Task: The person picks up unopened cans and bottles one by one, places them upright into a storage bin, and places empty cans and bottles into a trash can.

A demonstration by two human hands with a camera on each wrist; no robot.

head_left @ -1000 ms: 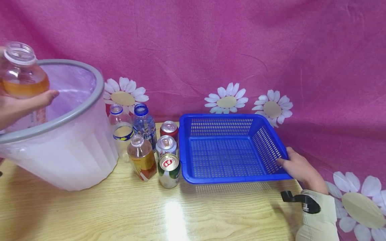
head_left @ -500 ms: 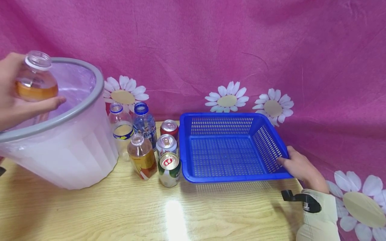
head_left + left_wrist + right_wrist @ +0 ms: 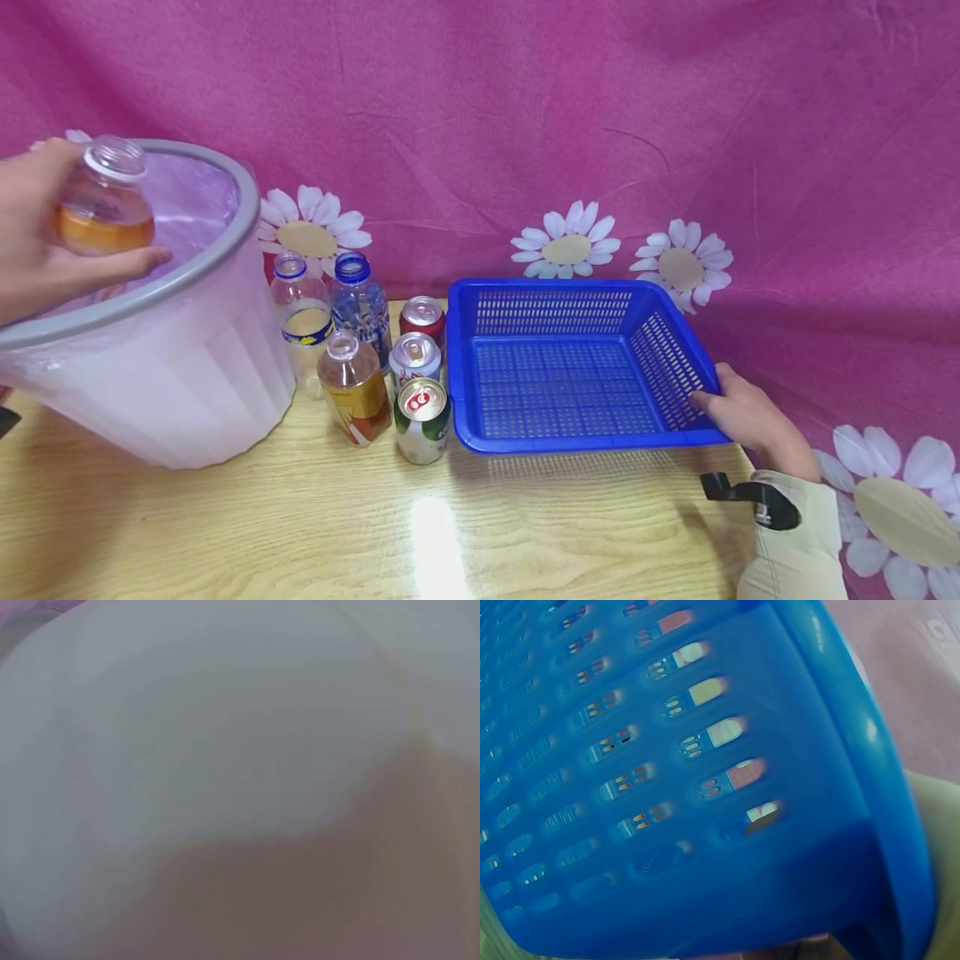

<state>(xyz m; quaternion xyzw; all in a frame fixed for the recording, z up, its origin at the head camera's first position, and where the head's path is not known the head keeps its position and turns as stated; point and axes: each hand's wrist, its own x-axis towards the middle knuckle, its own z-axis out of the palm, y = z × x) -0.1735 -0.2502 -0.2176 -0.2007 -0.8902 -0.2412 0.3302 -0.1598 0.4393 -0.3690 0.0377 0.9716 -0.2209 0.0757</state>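
My left hand (image 3: 37, 237) grips a clear plastic bottle (image 3: 108, 221) of amber liquid, uncapped and roughly upright, at the mouth of a white bin (image 3: 202, 375) with a grey rim. The bottle's lower part is hidden behind that rim. In the left wrist view a pale, blurred surface (image 3: 187, 750) fills most of the picture. At the right, my right hand (image 3: 757, 421) holds the right side of a blue plastic basket (image 3: 592, 442), thumb inside the rim. Its slotted wall (image 3: 802, 780) fills much of the right wrist view, with part of the hand (image 3: 945, 832) at the edge.
Between bin and basket stand a clear bottle with a blue neck ring (image 3: 303, 325), a blue-labelled bottle (image 3: 360, 312), a yellow-labelled bottle (image 3: 354, 400), and a red can (image 3: 422, 321), a silver can (image 3: 415, 358) and a green-and-white can (image 3: 422, 425). A pink flowered cloth (image 3: 450, 125) hangs behind the wooden table (image 3: 300, 517).
My left hand and its bottle have moved right and slightly down across the bin's mouth. My right hand keeps its hold on the basket.
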